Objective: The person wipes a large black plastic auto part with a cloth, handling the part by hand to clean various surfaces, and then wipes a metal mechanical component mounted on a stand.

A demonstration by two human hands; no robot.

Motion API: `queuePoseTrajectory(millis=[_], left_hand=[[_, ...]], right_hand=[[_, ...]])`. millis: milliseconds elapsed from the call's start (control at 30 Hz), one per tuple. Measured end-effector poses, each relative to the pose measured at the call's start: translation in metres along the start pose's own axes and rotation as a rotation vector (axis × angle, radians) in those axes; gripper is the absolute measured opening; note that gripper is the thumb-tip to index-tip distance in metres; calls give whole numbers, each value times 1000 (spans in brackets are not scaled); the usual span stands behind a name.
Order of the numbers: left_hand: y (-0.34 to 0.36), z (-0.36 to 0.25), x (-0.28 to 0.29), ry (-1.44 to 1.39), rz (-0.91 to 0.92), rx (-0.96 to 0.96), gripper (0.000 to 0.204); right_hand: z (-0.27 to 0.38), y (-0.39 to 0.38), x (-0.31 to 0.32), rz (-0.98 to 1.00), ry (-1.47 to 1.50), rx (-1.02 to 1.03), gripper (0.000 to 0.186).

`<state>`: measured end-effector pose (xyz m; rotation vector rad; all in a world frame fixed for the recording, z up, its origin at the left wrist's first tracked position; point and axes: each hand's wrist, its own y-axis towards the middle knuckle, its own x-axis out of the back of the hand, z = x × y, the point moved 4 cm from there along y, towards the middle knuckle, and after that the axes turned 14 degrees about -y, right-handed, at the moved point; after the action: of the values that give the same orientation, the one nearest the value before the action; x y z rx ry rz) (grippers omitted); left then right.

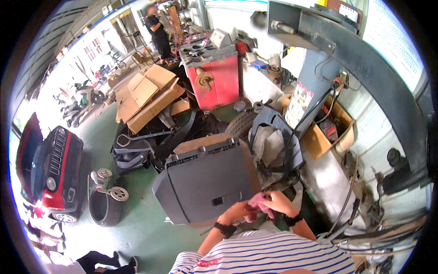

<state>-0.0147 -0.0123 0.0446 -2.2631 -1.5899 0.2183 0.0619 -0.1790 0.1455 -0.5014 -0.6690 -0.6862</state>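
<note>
Both of my hands meet in front of my body, above the near edge of a large dark grey plastic panel (205, 176). A dusky-pink cloth, glove-like in shape (260, 203), is bunched between them. My right hand (279, 203) pinches its upper right part with bent fingers. My left hand (238, 211) reaches into the cloth from the left, and the fabric covers its fingers. Dark bands circle both wrists. The panel lies flat, with a small black recessed latch (224, 200) near my left hand and clips along its far edge.
Right of the panel are a grey plastic bin-like part (276, 123) and an open cardboard box (318, 142). A dark machine arm (365, 50) arches overhead. Beyond stand flattened cardboard (146, 91) and a red machine (214, 80). A tyre (104, 208) and toy car (54, 169) are left; people stand farther off.
</note>
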Motion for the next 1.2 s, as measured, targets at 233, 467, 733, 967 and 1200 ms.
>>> queuePoseTrajectory(millis=[233,467,733,967,1200], left_hand=[[-87,27,100,237,-247,2,44],[-108,37,105,294,-379,-121,43],[-121,97,61,230,-609,-148,43],[-130,225,22,-202,-274,594,68],[-63,171,-20,-815,8,520,62]], right_hand=[[62,19,-38,-155,-246,239,27],[67,27,-58,-118,-195,135,23],[44,34,-58,216,-397,46,26],[-67,-20,-53,256,-617,-395,34],[-88,-48,-29,250,-614,-456,36]])
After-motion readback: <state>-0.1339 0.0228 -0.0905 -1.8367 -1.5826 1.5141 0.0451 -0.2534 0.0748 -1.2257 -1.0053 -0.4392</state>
